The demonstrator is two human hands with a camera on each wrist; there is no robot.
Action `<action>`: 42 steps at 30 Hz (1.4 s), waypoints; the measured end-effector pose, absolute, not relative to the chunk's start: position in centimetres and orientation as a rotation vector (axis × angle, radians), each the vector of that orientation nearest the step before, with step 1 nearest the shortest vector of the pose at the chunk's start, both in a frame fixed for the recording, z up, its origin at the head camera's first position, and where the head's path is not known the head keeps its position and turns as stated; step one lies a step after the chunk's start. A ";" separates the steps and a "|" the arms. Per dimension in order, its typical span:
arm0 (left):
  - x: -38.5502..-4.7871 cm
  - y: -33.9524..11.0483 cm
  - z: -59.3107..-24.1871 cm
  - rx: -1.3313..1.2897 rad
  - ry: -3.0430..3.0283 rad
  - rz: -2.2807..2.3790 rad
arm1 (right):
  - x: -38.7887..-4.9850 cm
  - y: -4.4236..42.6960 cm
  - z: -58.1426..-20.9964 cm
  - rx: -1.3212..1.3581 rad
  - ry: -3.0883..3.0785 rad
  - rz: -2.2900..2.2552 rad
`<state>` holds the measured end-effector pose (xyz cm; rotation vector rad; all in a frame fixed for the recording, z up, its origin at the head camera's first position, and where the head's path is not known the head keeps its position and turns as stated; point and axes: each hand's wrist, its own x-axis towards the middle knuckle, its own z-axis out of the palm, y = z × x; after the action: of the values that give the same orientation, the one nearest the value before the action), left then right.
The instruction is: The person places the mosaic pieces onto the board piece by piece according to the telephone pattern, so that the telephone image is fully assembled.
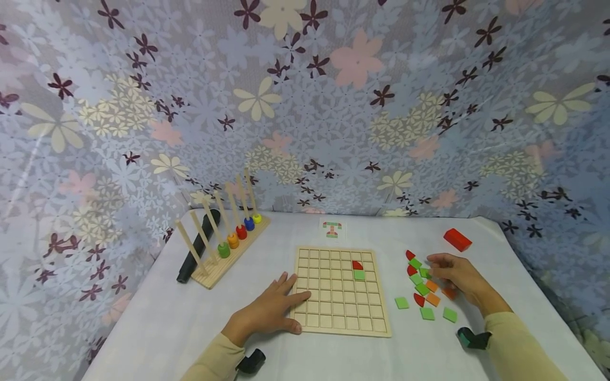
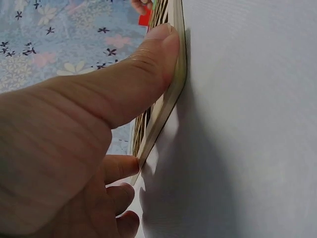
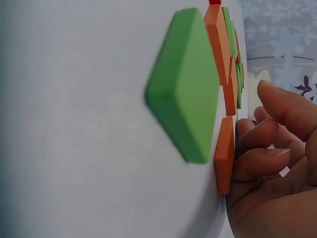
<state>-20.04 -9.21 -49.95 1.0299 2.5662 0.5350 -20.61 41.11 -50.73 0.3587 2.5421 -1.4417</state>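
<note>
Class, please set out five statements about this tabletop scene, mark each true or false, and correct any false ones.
1. The left hand touches the wooden grid board. True.
2. Three pieces sit in the board. False: there are two, a red piece and a green piece.
3. The peg stand is left of the board in the head view. True.
4. The red block lies on the board. False: it lies on the table, beyond the right hand.
5. The small picture card lies beyond the board's far edge. True.
</note>
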 end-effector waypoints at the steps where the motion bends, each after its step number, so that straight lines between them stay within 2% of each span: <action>1: -20.0 -9.2 -49.9 1.030 2.565 0.536 | -20.7 41.0 -50.7 0.360 2.547 -1.429; 33: -19.9 -9.4 -49.7 1.025 2.567 0.535 | -21.2 39.9 -50.7 0.256 2.636 -1.179; 42: -20.1 -9.3 -50.0 1.017 2.565 0.514 | -21.4 40.3 -50.5 0.277 2.519 -1.420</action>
<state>-20.10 -9.32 -50.03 1.0172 2.5653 0.5142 -21.43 40.28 -50.49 0.2770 2.5190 -1.4204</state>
